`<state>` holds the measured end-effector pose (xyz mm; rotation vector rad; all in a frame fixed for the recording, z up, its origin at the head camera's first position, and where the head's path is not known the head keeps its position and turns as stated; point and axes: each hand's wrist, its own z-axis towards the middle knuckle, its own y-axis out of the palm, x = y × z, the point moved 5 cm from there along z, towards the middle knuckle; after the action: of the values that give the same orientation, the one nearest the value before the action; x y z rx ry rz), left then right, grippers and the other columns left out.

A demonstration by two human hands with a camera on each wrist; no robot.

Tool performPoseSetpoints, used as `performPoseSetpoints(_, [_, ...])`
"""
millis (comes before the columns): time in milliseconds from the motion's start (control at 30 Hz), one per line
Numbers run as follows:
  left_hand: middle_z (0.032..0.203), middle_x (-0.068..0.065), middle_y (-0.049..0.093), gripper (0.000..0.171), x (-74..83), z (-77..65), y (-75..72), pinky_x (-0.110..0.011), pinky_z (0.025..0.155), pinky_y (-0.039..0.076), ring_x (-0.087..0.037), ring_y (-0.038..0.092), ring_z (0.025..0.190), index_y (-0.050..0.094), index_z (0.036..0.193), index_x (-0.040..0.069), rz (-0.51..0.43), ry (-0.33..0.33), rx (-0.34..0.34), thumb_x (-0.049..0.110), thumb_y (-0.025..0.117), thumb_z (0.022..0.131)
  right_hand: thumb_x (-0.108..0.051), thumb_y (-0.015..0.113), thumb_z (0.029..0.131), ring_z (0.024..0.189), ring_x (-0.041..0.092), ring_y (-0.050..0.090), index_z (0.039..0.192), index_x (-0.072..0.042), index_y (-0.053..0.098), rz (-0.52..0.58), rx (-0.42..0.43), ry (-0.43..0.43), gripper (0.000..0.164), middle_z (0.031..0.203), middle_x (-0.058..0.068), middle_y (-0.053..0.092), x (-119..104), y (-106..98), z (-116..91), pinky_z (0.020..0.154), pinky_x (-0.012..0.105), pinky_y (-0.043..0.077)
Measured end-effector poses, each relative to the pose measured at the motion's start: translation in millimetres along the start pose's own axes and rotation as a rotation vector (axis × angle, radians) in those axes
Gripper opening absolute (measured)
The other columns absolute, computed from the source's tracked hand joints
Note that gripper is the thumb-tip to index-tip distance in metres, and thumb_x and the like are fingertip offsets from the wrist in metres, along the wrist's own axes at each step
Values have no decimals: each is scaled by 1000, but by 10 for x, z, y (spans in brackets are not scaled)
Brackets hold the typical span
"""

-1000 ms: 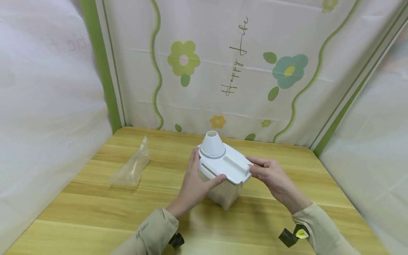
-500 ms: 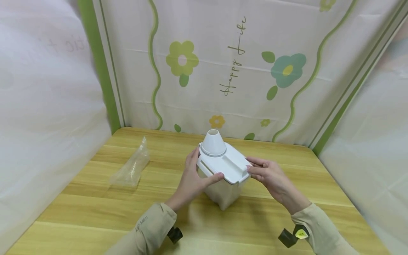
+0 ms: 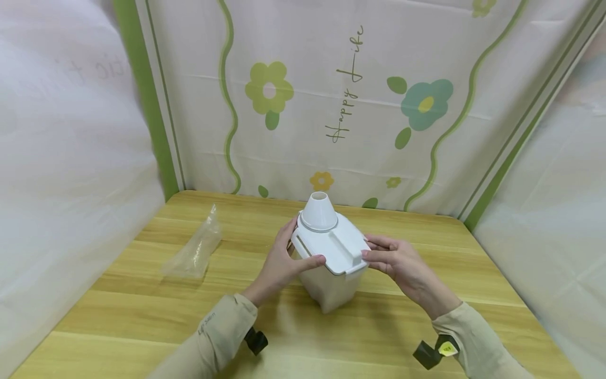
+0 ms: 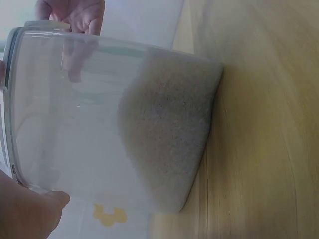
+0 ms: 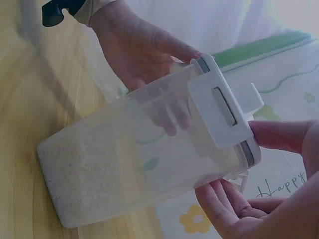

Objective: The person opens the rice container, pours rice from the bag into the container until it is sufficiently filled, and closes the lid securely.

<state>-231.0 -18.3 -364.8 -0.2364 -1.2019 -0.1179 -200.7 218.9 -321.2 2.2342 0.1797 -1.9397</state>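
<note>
A clear storage container (image 3: pixel 331 292) with a white lid (image 3: pixel 326 252) stands on the table, partly filled with rice (image 4: pixel 167 124). A white cone-shaped piece (image 3: pixel 319 215) sits on the lid's far part. Beside it runs a raised white ridge. My left hand (image 3: pixel 279 263) grips the container's upper left side, thumb on the lid's near edge and fingers round the far side. With thumb and fingers, my right hand (image 3: pixel 402 263) holds the lid's right edge. A slotted white clip (image 5: pixel 219 109) lies against the container wall in the right wrist view.
A crumpled clear plastic bag (image 3: pixel 196 250) lies at the left of the wooden table (image 3: pixel 142 316). Behind the table hangs a flower-printed curtain (image 3: pixel 303 105), and pale curtains close off both sides.
The container has turned slightly clockwise as seen from above. Its cone has shifted a little right, the near corner left. Both hands have moved slightly left with it and keep their hold.
</note>
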Motion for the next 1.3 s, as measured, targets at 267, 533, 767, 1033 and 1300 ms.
performPoseSetpoints(267, [154, 9, 32, 100, -80, 70, -77, -39, 114, 26, -11, 28, 140, 28, 156, 24, -29, -14, -58, 39, 86, 76, -1, 73, 86, 107, 23, 62, 145, 11, 35, 33, -10, 14, 71, 125, 19, 57, 24, 28, -22, 93, 36, 51])
performPoseSetpoints(533, [154, 0, 33, 100, -96, 204, -138, -37, 114, 26, -18, 31, 140, 27, 156, 16, -143, 2, -212, 35, 86, 77, 3, 71, 86, 105, 24, 63, 145, 12, 33, 92, -13, 13, 71, 120, 18, 59, 52, 76, -45, 93, 39, 51])
performPoseSetpoints(767, [152, 5, 37, 94, -97, 290, -155, -35, 112, 30, -16, 35, 138, 30, 155, 21, -133, 7, -310, 34, 85, 79, 4, 73, 84, 106, 25, 62, 142, 13, 36, 115, 23, 36, 69, 125, 21, 56, 80, 116, -81, 93, 37, 51])
performPoseSetpoints(1033, [152, 0, 37, 97, -135, 381, -171, -38, 108, 37, -21, 38, 136, 27, 156, 18, -153, -21, -410, 36, 83, 80, 2, 73, 85, 108, 24, 61, 142, 11, 37, 121, 36, 42, 69, 130, 20, 54, 101, 169, -118, 94, 35, 50])
performPoseSetpoints(1300, [146, -9, 43, 101, -199, 480, -134, -42, 101, 46, -27, 45, 128, 25, 156, 16, -252, -41, -540, 39, 84, 78, 0, 73, 86, 102, 23, 64, 141, 11, 38, 133, 94, 41, 67, 123, 18, 58, 116, 245, -198, 91, 35, 53])
